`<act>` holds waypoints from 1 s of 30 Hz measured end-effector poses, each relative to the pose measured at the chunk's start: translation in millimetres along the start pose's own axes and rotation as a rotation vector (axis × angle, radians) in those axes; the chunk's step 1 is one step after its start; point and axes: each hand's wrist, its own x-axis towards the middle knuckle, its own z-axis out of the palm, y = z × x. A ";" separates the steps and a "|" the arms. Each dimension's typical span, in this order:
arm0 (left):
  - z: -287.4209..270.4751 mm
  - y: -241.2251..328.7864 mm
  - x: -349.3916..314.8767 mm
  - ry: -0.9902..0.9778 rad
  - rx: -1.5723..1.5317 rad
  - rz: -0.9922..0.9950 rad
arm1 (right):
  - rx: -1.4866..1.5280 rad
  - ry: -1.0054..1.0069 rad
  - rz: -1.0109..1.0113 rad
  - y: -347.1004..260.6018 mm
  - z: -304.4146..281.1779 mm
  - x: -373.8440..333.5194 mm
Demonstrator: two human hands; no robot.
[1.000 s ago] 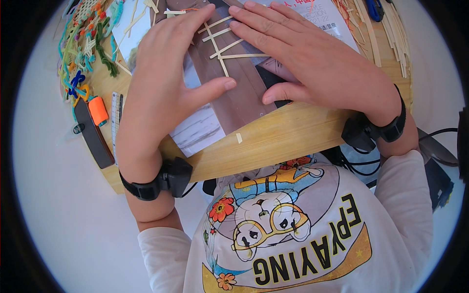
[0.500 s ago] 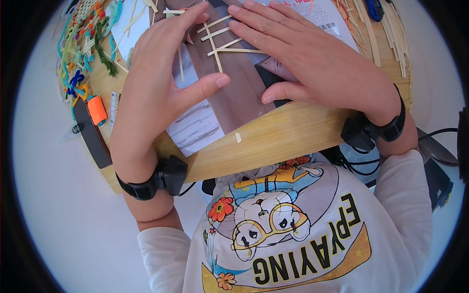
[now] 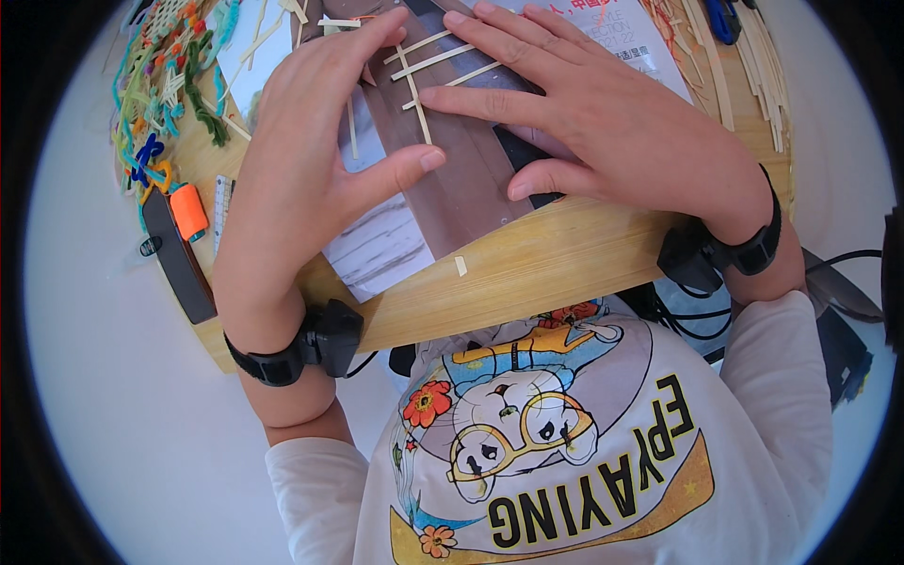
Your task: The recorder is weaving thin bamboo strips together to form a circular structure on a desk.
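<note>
Thin pale wooden strips are laid as a small lattice on a brown, partly shiny sheet. One lengthwise strip crosses several slanting crosswise strips. My left hand arches beside the lattice, thumb stretched out near the lengthwise strip's lower end, other fingertips bent by its upper part. From the other side my right hand lies flat with fingers spread over the crosswise strips. Its index fingertip rests beside the lowest crossing and covers part of that strip. Both hands are open; the far ends of the strips are hidden under my right fingers.
Coloured yarn pieces lie at the far left, with an orange cylinder and a dark bar nearer. Spare strips and a blue-handled tool lie far right. A short offcut sits near the table edge.
My right index finger has moved left and nearer to me, onto the lowest crosswise strip by its crossing. The strips have shifted slightly; my left hand has hardly moved.
</note>
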 end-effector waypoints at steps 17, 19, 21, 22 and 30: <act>-7.0 -1.0 -1.8 -0.063 -0.001 -0.020 | 0.085 0.085 -0.021 1.7 1.9 -0.8; -7.2 -1.4 -1.7 -0.062 0.001 -0.016 | 0.089 0.087 -0.021 2.2 2.3 -1.0; -7.6 -1.7 -1.8 -0.060 0.011 -0.009 | 0.094 0.088 -0.020 2.4 2.4 -1.1; -7.7 -1.5 -2.0 -0.066 0.004 -0.023 | 0.091 0.084 -0.018 2.4 2.4 -1.2; -0.9 7.2 4.4 -0.027 0.085 0.010 | 0.043 0.040 0.016 -0.7 0.4 -1.8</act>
